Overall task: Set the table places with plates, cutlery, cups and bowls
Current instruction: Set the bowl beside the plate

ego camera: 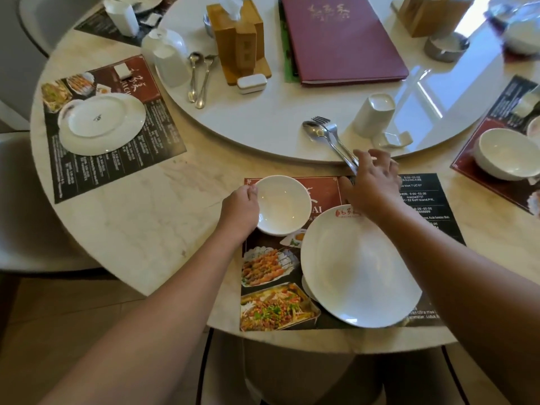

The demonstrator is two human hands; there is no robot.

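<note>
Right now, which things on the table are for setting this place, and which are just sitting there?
For the job: bowl in the left hand; spoon and fork in the right hand; plate; cup.
Just lying about: tissue box; purple menu; small white lidded box.
</note>
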